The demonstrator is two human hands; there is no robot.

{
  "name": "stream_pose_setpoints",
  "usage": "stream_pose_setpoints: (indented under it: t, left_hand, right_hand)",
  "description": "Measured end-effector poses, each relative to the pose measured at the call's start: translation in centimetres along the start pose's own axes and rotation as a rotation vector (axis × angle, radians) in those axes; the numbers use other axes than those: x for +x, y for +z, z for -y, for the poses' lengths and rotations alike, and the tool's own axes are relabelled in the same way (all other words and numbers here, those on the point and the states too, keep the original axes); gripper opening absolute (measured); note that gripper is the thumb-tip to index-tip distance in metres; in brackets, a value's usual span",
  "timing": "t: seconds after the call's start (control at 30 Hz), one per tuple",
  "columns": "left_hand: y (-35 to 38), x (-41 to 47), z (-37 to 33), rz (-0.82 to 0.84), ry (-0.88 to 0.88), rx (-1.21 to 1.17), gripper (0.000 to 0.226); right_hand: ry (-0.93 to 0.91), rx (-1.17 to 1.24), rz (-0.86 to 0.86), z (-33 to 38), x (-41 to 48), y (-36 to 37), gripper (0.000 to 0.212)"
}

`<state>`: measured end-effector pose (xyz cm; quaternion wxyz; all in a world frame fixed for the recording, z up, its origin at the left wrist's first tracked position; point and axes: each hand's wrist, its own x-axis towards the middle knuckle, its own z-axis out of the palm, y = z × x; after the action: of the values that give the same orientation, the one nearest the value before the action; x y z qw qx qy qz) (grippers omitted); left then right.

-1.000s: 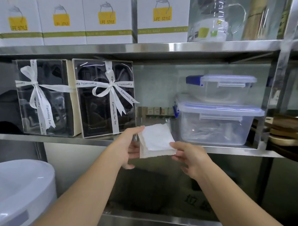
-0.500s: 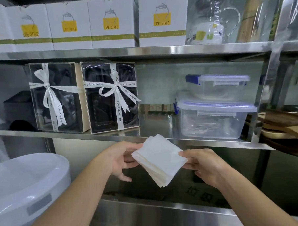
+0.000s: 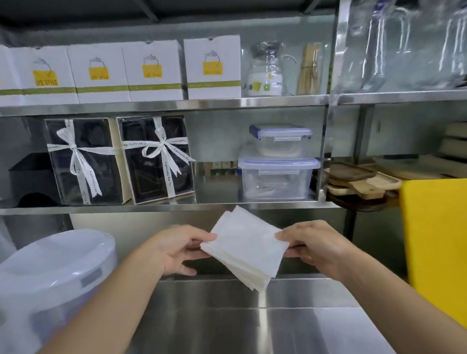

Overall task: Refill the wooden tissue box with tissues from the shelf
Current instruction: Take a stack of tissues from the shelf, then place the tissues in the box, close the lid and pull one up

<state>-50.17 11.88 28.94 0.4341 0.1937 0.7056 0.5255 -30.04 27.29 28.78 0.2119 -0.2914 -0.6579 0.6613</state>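
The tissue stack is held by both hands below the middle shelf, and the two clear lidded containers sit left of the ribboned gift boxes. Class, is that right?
Not quite. The head view shows the clear lidded containers right of the ribboned gift boxes. The tissue stack is held by the left hand and right hand below the middle shelf.

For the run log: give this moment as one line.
step: carry tissues | left hand: holding tissue stack | right hand: holding stack | wooden box: not in view

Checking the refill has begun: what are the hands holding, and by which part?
A stack of tissues: left hand grips its left corner, right hand its right corner.
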Motion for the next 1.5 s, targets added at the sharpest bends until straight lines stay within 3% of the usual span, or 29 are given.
stream_pose_setpoints:
  t: [0.2,0.4,0.7,0.83,1.0,1.1,1.3,1.5]
  left_hand:
    - [4.4,-6.7,1.6,0.125,0.023,0.058,0.015]
    - [8.1,-11.7,4.1,0.296,-0.004,0.161,0.041]
    - [12.7,-16.7,8.3,0.367,0.024,0.318,0.055]
    - [14.0,-17.9,9.8,0.380,0.014,0.341,0.050]
    - [15.7,-18.3,11.0,0.277,0.054,0.277,0.041]
    - [16.8,-18.5,10.9,0.193,0.149,0.251,0.030]
    - [19.2,-18.8,9.8,0.162,0.292,0.249,0.026]
    - [21.7,-18.2,10.7,0.096,0.203,0.169,0.029]
  right_hand:
    - [-0.009,-0.028,-0.044,-0.4,-8.5,-3.0,0.011]
    - [0.059,-0.142,-0.150,-2.3,-15.3,-6.1,0.010]
    - [0.098,-0.211,-0.143,-4.6,-22.1,-8.1,0.011]
    - [0.125,-0.222,-0.142,-5.6,-23.4,-8.6,0.012]
    - [0.068,-0.174,-0.149,-7.3,-24.1,-9.1,0.013]
    - [0.032,-0.015,-0.146,-8.7,-24.4,-9.8,0.023]
    - [0.049,0.242,0.101,-11.9,-25.1,-11.2,0.047]
    - [0.006,0.343,0.117,-13.3,-25.5,-13.3,0.032]
